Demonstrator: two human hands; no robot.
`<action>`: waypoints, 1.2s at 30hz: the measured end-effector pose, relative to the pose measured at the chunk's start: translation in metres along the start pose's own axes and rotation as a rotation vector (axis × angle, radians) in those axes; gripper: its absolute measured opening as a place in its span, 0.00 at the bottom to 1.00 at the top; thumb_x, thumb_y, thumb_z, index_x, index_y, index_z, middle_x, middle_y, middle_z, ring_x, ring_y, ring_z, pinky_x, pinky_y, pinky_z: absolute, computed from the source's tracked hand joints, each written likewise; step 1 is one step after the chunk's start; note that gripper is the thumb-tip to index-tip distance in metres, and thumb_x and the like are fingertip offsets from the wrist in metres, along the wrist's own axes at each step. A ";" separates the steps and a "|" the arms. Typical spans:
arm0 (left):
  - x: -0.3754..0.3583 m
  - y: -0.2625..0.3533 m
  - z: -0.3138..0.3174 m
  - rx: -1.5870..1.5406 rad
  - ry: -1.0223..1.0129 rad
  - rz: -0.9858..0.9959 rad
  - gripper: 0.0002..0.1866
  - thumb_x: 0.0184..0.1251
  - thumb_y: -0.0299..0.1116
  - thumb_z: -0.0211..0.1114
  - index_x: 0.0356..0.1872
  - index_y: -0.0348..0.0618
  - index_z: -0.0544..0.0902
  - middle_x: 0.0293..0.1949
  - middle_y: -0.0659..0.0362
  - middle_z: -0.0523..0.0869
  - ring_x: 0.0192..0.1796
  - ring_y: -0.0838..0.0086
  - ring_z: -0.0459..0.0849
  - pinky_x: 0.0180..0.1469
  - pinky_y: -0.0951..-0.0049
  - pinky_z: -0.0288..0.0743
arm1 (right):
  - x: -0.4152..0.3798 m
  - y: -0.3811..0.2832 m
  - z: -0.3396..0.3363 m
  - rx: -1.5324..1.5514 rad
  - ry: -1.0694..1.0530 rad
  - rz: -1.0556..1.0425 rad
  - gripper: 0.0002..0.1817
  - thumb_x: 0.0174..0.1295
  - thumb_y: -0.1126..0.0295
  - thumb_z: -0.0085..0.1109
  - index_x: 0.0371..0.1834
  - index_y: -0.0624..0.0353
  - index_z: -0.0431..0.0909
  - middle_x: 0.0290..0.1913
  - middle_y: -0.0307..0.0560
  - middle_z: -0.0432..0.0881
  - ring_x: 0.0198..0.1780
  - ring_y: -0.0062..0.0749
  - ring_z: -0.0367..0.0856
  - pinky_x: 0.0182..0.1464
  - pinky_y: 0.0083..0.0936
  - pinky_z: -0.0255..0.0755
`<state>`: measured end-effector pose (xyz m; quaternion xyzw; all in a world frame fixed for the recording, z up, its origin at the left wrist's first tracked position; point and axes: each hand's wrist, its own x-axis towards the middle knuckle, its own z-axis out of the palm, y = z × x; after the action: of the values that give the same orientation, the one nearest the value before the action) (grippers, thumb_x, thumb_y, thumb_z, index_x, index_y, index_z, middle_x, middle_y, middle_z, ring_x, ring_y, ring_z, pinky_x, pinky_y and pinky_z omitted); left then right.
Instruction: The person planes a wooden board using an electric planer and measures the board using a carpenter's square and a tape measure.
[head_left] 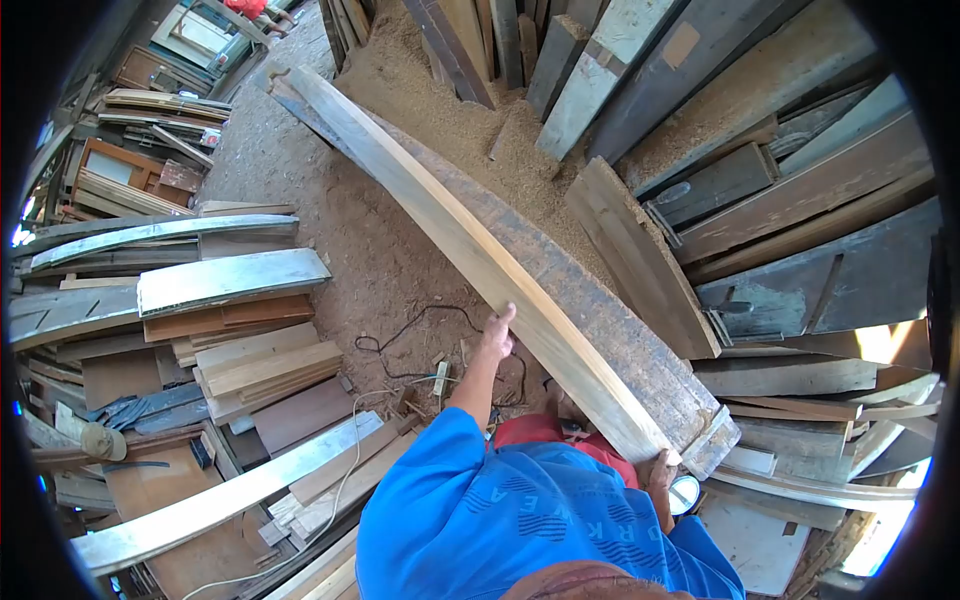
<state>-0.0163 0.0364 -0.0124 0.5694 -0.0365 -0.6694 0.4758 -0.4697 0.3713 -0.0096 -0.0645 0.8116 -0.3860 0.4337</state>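
Note:
A long pale wooden beam (480, 255) runs from the upper left to the lower right, lying along a worn, stained plank (600, 300). My left hand (498, 330) grips the beam's near edge around its middle, with the thumb up on the wood. At the beam's lower right end my right hand (662, 472) is wrapped round the end, its fingers partly hidden. A round white-faced object (684, 494) shows just beside my right hand. Below the beam, a dark cord (425, 312) loops over the dirt ground.
Stacked boards (265, 370) and a long whitish plank (230, 490) lie at the left. Large boards (640, 250) lean at the right, near sawdust (440, 140). A pale cable (350, 450) crosses the lower left wood. A person in red (247, 7) is at the far top left.

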 end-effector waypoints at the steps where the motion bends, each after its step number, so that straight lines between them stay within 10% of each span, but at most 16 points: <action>1: 0.012 0.008 0.001 -0.004 0.033 0.017 0.31 0.66 0.43 0.75 0.65 0.46 0.73 0.61 0.58 0.81 0.65 0.63 0.78 0.65 0.50 0.74 | -0.004 -0.007 0.000 -0.038 0.029 0.026 0.27 0.73 0.51 0.59 0.61 0.63 0.75 0.52 0.48 0.83 0.49 0.34 0.82 0.49 0.32 0.78; 22: -0.019 0.022 -0.022 0.105 0.171 0.208 0.29 0.64 0.41 0.77 0.61 0.40 0.75 0.56 0.55 0.83 0.58 0.69 0.80 0.59 0.61 0.76 | 0.016 -0.002 -0.020 0.015 -0.056 0.124 0.33 0.73 0.46 0.56 0.66 0.66 0.76 0.58 0.53 0.82 0.56 0.40 0.80 0.59 0.36 0.74; 30: -0.037 0.074 0.042 0.737 0.448 0.466 0.27 0.59 0.44 0.76 0.50 0.34 0.79 0.44 0.44 0.88 0.47 0.52 0.88 0.52 0.58 0.81 | 0.023 -0.123 -0.023 -1.056 -0.311 0.173 0.45 0.73 0.34 0.37 0.64 0.71 0.76 0.62 0.71 0.79 0.67 0.54 0.77 0.69 0.42 0.66; 36: -0.013 0.107 0.092 0.863 0.739 0.658 0.32 0.63 0.50 0.72 0.60 0.36 0.78 0.48 0.38 0.88 0.53 0.45 0.87 0.57 0.53 0.79 | 0.115 -0.113 0.041 -1.079 -0.626 0.258 0.43 0.74 0.37 0.39 0.73 0.68 0.68 0.63 0.68 0.80 0.69 0.62 0.74 0.72 0.49 0.63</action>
<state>-0.0273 -0.0586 0.0922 0.8607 -0.3082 -0.1745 0.3658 -0.5358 0.2195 -0.0214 -0.2855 0.7281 0.1696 0.5997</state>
